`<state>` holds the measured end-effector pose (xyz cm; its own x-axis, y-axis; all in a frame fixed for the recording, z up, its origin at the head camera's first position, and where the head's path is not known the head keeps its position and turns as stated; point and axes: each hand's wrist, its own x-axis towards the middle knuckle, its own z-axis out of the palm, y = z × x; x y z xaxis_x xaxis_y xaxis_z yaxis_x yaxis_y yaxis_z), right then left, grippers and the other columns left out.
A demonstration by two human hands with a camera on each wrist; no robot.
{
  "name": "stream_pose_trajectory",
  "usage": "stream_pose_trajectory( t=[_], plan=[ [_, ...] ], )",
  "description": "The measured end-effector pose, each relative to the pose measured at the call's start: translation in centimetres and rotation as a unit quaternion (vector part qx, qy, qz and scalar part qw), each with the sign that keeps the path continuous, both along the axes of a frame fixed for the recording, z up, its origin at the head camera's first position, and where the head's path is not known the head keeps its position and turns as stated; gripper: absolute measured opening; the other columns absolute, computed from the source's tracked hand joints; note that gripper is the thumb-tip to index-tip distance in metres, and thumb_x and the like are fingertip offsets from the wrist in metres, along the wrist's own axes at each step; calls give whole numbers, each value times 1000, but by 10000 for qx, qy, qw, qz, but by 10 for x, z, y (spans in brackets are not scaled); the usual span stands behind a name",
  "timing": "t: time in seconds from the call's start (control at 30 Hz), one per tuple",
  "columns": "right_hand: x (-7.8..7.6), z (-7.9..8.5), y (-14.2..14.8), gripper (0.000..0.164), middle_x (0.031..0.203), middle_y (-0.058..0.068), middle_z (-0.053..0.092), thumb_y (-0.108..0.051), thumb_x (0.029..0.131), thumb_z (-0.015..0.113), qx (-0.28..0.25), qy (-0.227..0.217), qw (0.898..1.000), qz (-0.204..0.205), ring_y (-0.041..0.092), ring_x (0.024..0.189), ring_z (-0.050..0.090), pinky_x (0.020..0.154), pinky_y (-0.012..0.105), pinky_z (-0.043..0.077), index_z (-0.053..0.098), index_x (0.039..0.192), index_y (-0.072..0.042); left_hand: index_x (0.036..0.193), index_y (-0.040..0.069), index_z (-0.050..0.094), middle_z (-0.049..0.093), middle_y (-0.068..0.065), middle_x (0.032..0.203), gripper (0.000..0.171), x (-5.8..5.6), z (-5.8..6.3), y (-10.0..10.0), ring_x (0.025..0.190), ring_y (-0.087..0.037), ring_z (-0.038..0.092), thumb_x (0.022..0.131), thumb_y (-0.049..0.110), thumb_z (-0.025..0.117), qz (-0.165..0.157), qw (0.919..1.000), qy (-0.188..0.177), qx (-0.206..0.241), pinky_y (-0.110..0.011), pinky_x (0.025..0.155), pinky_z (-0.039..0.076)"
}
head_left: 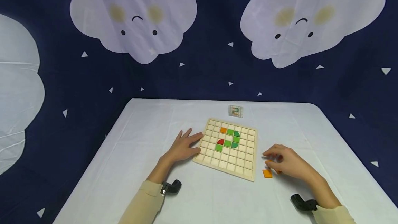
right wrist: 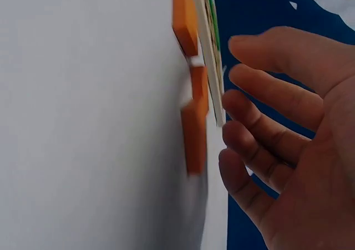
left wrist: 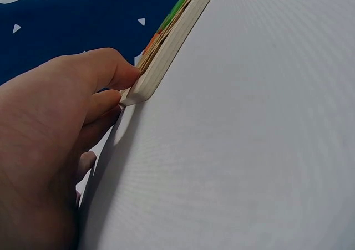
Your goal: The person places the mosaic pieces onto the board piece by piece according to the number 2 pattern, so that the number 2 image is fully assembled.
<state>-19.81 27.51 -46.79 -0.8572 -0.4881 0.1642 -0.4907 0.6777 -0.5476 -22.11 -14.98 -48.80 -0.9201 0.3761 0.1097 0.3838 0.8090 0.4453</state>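
Note:
A wooden grid board [head_left: 217,164] lies at a slant on the table. On it, an orange square [head_left: 223,130], green squares [head_left: 227,143], dark green rounded pieces [head_left: 235,145] and a red rounded piece [head_left: 220,141] form a hooked shape. My left hand [head_left: 182,148] touches the board's left edge with fingers spread; in the left wrist view the thumb [left wrist: 119,70] rests at a corner. To the right of the board, my right hand [head_left: 290,161] hovers over loose orange tiles [head_left: 267,174]. Its fingers are loosely bent, holding nothing, apart from the tiles [right wrist: 193,142] in the right wrist view.
A small gridded card [head_left: 236,111] with a coloured figure like a 2 lies beyond the board's far edge. White cloth covers the table [head_left: 155,120]. A dark blue curtain [head_left: 214,20] with cloud shapes hangs behind it.

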Motion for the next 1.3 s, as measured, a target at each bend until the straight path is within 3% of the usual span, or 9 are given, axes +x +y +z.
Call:
stream_pose_trajectory(
  t=[0.53, 0.8, 1.03, 1.3],
  plan=[
    [5, -6, 12, 31, 95, -12, 63, -15, 74, 81, 201, -468, 9987, 45, 12, 78, 52, 65, 23, 43, 72, 104, -20, 144, 25, 47, 43, 12, 146, 60, 1, 1, 1, 144, -24, 17, 88, 42, 60, 0, 10000, -21, -6, -49, 115, 1],
    [3, -7, 9, 28, 91, -13, 62, -11, 72, 82, 146, -269, 9995, 51, 11, 77, 54, 64, 23, 46, 72, 96, -23, 144, 24, 47, 43, 10, 146, 60, 1, 0, 1, 144, -25, 17, 88, 42, 60, 0, 10000, 9, 19, -49, 115, 1],
    [1, -9, 3, 22, 82, -12, 59, -24, 74, 83, 309, -280, 9990, -181, 10, 72, 51, 59, 22, 42, 72, 94, -24, 144, 25, 46, 42, 12, 146, 60, 2, -2, -1, 144, -23, 16, 88, 43, 59, 21, 10000, -51, -52, -48, 115, 0],
    [-2, -5, -3, 22, 86, -10, 61, -26, 74, 83, 142, -263, 9994, -152, 11, 74, 52, 60, 23, 43, 72, 94, -24, 144, 26, 47, 42, 12, 146, 60, 0, 0, 0, 144, -23, 17, 88, 43, 59, 27, 10000, -29, -48, -48, 115, 0]
  ],
)
